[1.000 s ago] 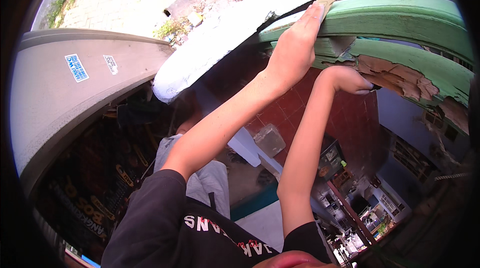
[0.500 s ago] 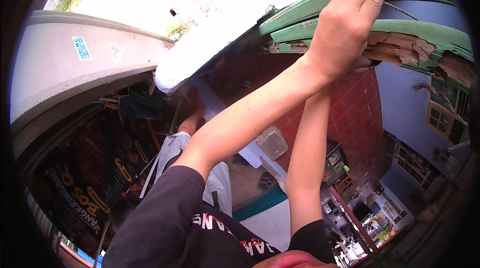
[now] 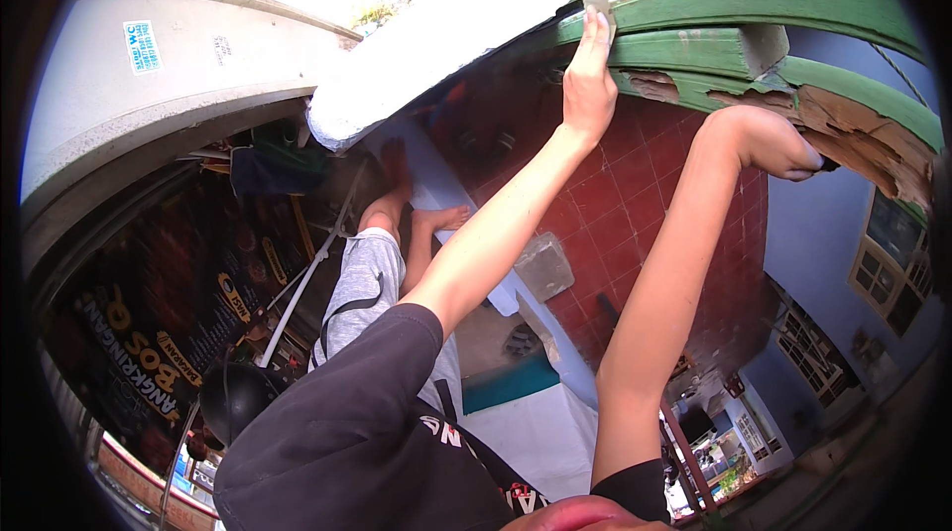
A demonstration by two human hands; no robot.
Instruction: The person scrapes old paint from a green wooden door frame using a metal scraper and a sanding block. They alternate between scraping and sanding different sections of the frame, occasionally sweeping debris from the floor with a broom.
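My left hand (image 3: 591,95) is raised to the upper green wooden beam (image 3: 734,7), fingers straight and pressed together. Under its fingertips it pinches a small tan-grey sheet (image 3: 599,10) that looks like sandpaper, laid against the beam's left end. My right hand (image 3: 769,141) is bent around the lower edge of a second green board (image 3: 684,87), beside a stretch of broken brown wood (image 3: 853,129). Most of its fingers are hidden, and a small dark spot shows by the fingertips.
A white-topped slab (image 3: 397,85) lies left of the beams, with a pale panel (image 3: 198,45) farther left. Below are a red tiled floor (image 3: 635,184), a grey block (image 3: 543,266) and a low blue wall (image 3: 436,174). A dark printed banner (image 3: 149,333) hangs at left; bare feet (image 3: 441,219) show below.
My left hand has slid leftward along the green beam with the sheet, away from the right hand. The right hand stays at the broken edge while the view has shifted.
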